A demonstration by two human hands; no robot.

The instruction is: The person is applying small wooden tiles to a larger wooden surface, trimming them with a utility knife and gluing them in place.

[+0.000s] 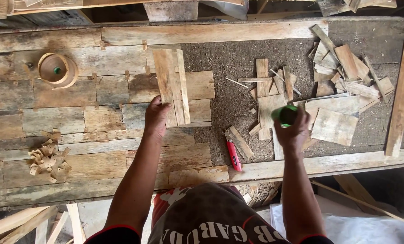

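On the plank worktop, the left hand grips the lower edge of a stack of thin wooden slats lying flat. The right hand is closed around a green cylindrical object, held above loose wood offcuts. A red utility knife lies between the hands; a round wooden ring sits far left.

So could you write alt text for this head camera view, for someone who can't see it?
Seen from above, a person's left hand holds thin wood slats on a rough plank workbench, while the right hand grips a green object beside scattered wood scraps.
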